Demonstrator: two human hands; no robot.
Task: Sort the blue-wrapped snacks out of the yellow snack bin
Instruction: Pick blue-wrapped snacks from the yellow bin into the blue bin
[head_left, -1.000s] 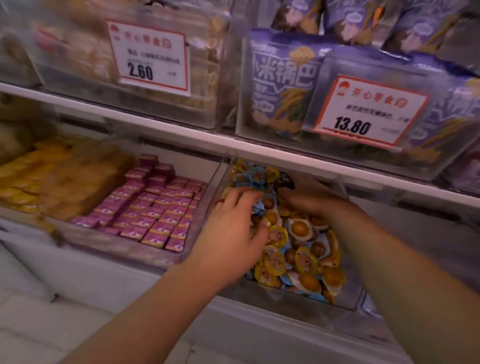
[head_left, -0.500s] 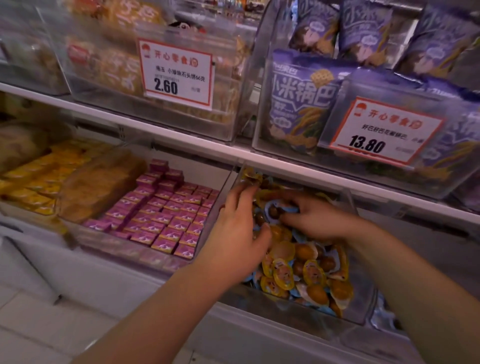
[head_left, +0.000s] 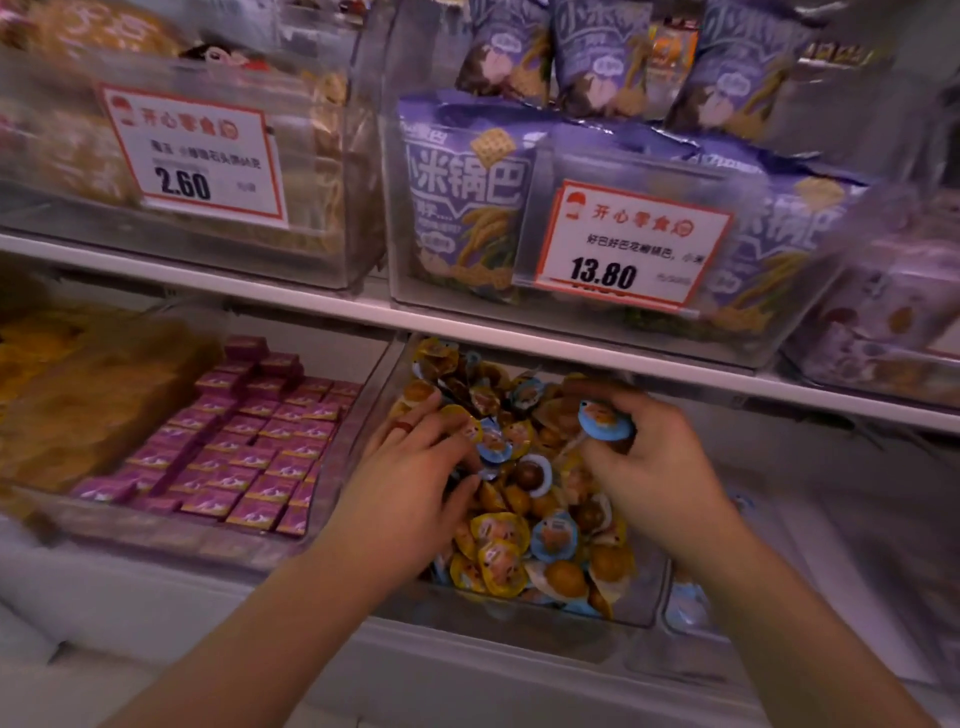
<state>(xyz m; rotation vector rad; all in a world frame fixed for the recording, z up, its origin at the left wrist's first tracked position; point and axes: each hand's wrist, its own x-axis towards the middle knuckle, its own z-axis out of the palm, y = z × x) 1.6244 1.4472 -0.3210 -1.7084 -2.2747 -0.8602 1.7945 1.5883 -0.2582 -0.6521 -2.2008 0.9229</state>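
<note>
A clear bin (head_left: 519, 616) on the lower shelf holds a heap of small round snacks, mostly yellow-wrapped (head_left: 498, 564) with some blue-wrapped ones (head_left: 553, 535) mixed in. My right hand (head_left: 649, 467) is over the right side of the heap, fingers closed on one blue-wrapped snack (head_left: 602, 421) lifted above the pile. My left hand (head_left: 410, 483) lies on the left side of the heap, fingers spread among the snacks beside another blue-wrapped snack (head_left: 493, 444). I cannot tell whether it grips one.
Left of the bin, a clear bin of purple boxes (head_left: 249, 447) and one of yellow packs (head_left: 67, 395). A bin to the right (head_left: 691, 613) shows a few blue wrappers. The shelf above (head_left: 363, 312) carries bins with price tags 2.60 (head_left: 192, 156) and 13.80 (head_left: 628, 244).
My right hand has lifted a blue-wrapped snack off the heap and drawn to the right. My left hand has slid down onto the left of the pile. The camera moved closer.
</note>
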